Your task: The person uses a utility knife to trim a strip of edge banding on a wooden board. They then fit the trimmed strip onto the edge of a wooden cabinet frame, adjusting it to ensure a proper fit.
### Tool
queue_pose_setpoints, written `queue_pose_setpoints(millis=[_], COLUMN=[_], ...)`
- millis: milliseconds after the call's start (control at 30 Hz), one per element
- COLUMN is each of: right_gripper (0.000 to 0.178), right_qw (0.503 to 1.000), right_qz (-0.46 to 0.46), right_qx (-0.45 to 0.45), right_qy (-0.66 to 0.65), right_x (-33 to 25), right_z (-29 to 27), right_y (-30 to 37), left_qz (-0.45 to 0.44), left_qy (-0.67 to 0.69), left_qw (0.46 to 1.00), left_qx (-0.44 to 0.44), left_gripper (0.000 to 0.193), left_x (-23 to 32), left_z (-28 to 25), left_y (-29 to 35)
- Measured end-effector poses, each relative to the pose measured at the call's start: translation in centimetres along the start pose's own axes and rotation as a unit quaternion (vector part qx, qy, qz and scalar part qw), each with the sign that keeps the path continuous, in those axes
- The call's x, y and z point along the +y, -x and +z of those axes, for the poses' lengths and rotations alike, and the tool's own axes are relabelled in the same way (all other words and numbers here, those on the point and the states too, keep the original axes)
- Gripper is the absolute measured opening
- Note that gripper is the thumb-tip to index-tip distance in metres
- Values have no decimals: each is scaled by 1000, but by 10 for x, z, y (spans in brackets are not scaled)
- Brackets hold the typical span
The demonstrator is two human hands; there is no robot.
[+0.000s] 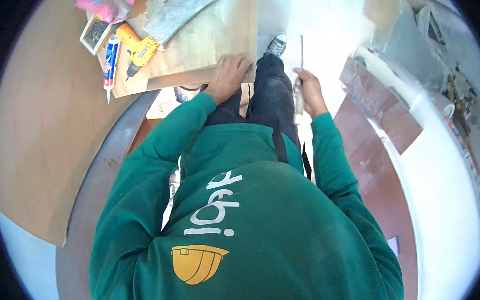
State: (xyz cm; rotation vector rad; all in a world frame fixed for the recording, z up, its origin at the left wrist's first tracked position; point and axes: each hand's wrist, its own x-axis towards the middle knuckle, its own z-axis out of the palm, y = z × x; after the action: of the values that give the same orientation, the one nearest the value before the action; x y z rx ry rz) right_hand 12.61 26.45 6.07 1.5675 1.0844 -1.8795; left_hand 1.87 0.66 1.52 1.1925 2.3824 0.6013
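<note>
My left hand [228, 76] is at the near right corner of a pale wooden board [212, 34], its fingers bent over the edge. The fingertips' undersides are hidden. In my right hand [309, 91], held out beside my right leg, is a long thin tool [302, 51] with a narrow dark shaft pointing away from me and a pale handle below the fist. Its exact kind is too blurred to tell. A yellow cordless drill [138, 46] lies on the board, left of my left hand. Next to it is a blue and white sealant tube [110, 64] with a pointed nozzle.
A small white-sided box [95, 34] of dark screws and a pink plastic bag [105, 6] are at the far left. A large curved brown panel [43, 127] fills the left side. Reddish-brown boards [379, 104] lie at the right. My sneaker [277, 44] stands on the pale floor.
</note>
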Motion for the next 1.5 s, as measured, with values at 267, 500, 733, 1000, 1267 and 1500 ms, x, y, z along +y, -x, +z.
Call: queue_pose_setpoints(millis=[267, 500, 733, 1000, 1267, 1500], right_gripper=[37, 32, 32, 31, 35, 24], right_qw=[828, 456, 354, 337, 620, 622], right_qz=[-231, -396, -445, -593, -325, -318], right_qx=[-10, -104, -233, -209, -531, -507], right_qy=[510, 790, 789, 701, 478, 505], right_x=[-78, -116, -116, -107, -81, -56], right_z=[-25, 118, 229, 242, 302, 323], right_y=[30, -25, -120, -121, 143, 187], left_qz=[-79, -252, -446, -585, -597, -523], left_qy=[-30, -78, -84, -60, -80, -34], left_qw=[989, 927, 802, 634, 568, 623], left_qx=[122, 266, 389, 502, 561, 581], left_gripper=[44, 45, 52, 52, 49, 47], left_x=[8, 27, 61, 100, 115, 136], left_z=[-82, -139, -153, -175, -189, -199], left_y=[7, 19, 29, 53, 97, 137])
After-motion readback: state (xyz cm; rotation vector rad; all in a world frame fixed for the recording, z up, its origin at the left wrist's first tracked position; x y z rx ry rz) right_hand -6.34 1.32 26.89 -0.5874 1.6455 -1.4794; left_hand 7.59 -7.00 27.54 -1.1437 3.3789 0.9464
